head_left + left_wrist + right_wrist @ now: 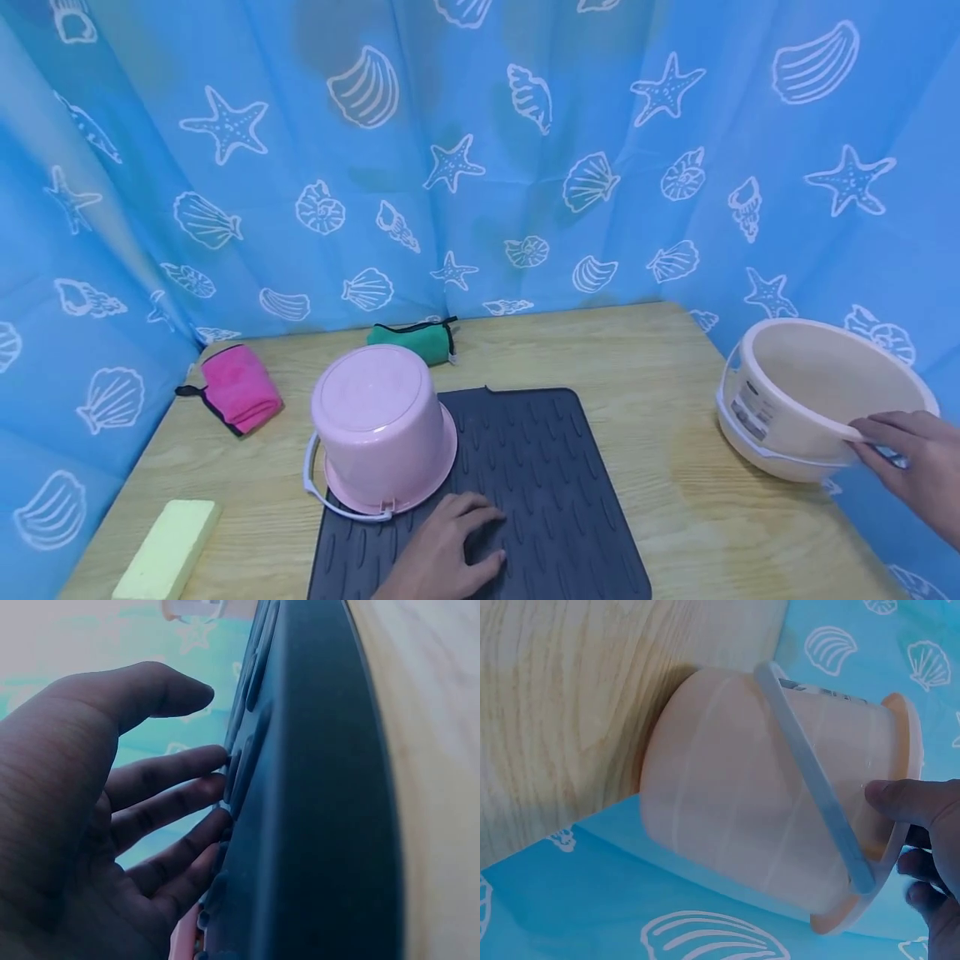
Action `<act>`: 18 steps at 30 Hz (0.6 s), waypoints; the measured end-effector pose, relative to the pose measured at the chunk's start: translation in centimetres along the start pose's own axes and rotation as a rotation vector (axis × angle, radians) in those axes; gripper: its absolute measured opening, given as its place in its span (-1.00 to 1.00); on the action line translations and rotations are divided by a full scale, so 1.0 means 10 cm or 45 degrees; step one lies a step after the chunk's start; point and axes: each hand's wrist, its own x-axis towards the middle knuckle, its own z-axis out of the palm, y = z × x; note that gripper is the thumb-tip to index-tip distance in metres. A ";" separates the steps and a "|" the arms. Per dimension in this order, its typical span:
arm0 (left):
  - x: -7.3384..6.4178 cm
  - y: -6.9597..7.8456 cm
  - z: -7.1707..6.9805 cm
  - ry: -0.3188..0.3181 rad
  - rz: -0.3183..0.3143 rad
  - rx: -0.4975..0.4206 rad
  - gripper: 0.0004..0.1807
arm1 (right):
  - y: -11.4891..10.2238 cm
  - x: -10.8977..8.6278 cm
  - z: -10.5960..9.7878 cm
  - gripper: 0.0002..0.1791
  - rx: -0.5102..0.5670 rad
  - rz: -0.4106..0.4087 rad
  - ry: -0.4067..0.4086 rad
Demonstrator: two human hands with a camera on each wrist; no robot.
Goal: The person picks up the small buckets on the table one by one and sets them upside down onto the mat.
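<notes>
My right hand (911, 454) pinches the rim of a cream bucket (795, 417) at the table's right edge. In the right wrist view the thumb presses the outside of the bucket (765, 787), with the other fingers over the rim; its pale handle (817, 780) hangs slanted down the side. The bucket stands upright, mouth up. My left hand (453, 546) rests on a dark ribbed drying mat (540, 483), its fingertips on the ridges and its thumb apart in the left wrist view. A pink bucket (378, 425) sits upside down on the mat's left part, just beyond this hand.
A pink cloth (240, 387) and a green rolled cloth (416, 340) lie toward the back of the wooden table (637, 358). At the front left is a pale yellow sponge block (168, 550). A blue shell-patterned curtain (480, 167) surrounds the table's back and sides.
</notes>
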 end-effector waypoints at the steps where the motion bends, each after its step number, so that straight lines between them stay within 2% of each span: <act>1: 0.00 0.00 0.01 0.006 0.005 0.006 -0.58 | -0.01 0.01 0.00 0.02 0.007 0.003 -0.006; 7: -0.01 0.00 0.02 0.074 0.062 0.052 -0.61 | -0.08 0.14 0.00 -0.04 0.079 -0.047 0.022; 11: -0.03 -0.01 0.02 0.087 0.074 0.061 -0.61 | -0.18 0.22 0.00 -0.07 0.114 -0.082 0.036; 18: -0.01 -0.01 0.02 0.086 0.085 0.072 -0.61 | -0.37 0.41 -0.04 -0.06 0.160 -0.030 0.045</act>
